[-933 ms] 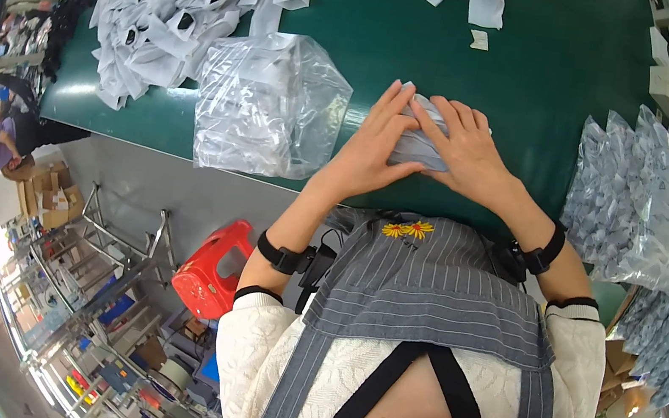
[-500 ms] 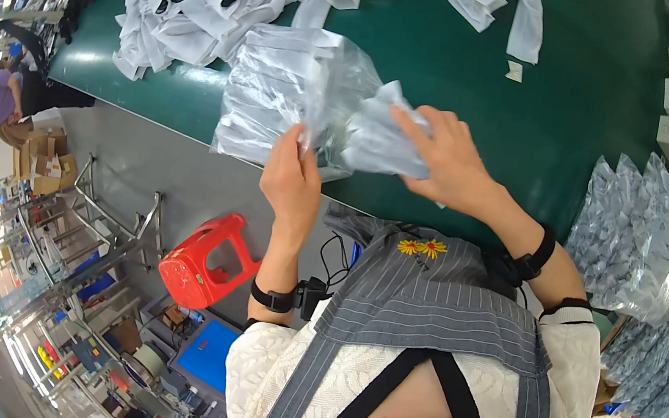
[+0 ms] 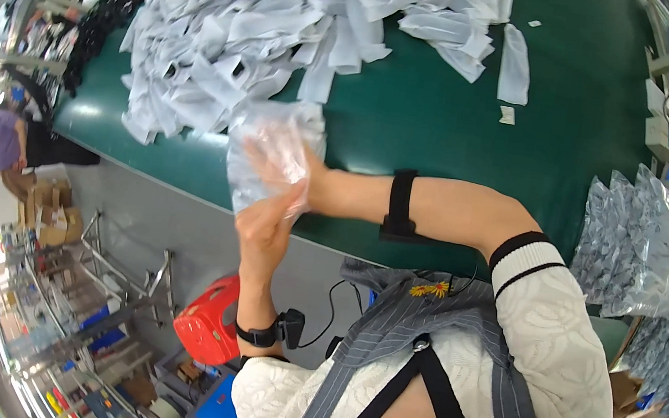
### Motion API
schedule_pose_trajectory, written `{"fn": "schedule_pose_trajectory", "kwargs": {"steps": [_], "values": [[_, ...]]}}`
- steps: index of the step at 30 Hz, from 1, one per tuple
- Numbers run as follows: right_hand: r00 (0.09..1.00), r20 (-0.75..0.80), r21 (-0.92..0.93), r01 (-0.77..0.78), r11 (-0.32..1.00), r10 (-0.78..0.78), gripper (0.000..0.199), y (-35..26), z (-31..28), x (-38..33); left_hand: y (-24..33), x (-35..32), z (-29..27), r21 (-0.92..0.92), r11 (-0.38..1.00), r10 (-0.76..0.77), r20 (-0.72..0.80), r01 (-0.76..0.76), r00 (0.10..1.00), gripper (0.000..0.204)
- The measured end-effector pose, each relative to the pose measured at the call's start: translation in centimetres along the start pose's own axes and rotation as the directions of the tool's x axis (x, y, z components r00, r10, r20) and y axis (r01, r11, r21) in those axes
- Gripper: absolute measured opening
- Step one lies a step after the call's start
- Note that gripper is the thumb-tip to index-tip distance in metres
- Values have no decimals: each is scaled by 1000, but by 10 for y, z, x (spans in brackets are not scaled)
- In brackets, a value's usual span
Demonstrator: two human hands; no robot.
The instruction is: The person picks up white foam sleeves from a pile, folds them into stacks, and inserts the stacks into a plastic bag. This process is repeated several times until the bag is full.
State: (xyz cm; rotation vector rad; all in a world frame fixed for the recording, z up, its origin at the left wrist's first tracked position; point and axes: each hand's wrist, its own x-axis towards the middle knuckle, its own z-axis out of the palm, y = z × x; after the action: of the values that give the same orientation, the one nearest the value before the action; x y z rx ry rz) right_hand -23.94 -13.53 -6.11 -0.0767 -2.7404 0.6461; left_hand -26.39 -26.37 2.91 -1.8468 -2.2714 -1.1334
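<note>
On the left, a large pile [image 3: 231,32] lies loose, apparently still unpacked. The left hand [image 3: 265,229] pinches the near corner of the clear bag [image 3: 246,184] over the table's [image 3: 447,139] near edge, the right hand [image 3: 280,154] inside it, fingers blurred, so I cannot tell whether they grasp anything; far right, filled bags [image 3: 637,243] look done.
</note>
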Motion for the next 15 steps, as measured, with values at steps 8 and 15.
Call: {"fn": "schedule_pose_trajectory", "kwargs": {"steps": [8, 15], "values": [[936, -346, 147, 125, 981, -68, 61, -1, 20, -9, 8, 31, 16, -3, 987, -160, -28, 160, 987, 26], [975, -169, -650, 1, 760, -147, 59, 6, 23, 7, 9, 11, 9, -54, 998, -38, 108, 44, 993, 27]]}}
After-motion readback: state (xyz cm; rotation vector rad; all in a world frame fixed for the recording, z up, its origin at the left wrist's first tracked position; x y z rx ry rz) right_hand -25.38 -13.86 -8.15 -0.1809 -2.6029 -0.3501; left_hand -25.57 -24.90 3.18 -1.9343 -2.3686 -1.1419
